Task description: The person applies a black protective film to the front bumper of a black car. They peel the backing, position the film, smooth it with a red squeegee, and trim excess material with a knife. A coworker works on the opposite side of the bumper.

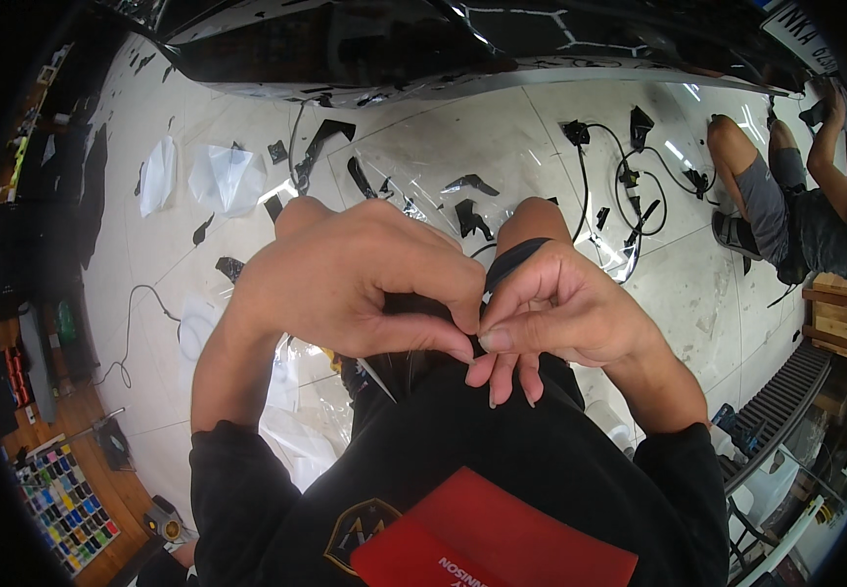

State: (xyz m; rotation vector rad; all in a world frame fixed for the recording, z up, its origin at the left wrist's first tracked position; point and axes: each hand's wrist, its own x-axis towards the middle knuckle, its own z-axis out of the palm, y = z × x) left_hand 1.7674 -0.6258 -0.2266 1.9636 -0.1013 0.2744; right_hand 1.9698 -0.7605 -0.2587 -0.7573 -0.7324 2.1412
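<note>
My left hand point(360, 284) and my right hand point(565, 313) meet in front of my dark shirt, with fingertips almost touching. Thumb and forefinger of the left are pinched together. On the right, thumb and forefinger also pinch, while the other fingers hang below. Whatever lies between the fingertips is too small or hidden to make out. Next to the right hand's forefinger runs a dark curved edge point(518, 258); I cannot tell whether it is held or is clothing. Close below the hands is a red flat sheet or card point(502, 538), touched by neither hand.
A glossy black car body point(325, 49) spans the far side. Black film scraps point(467, 217), clear plastic, white sheets point(228, 179) and a black cable point(585, 181) lie on the tiled floor. Another person point(805, 186) crouches at right, near a slatted bench point(776, 411). Shelving stands at left.
</note>
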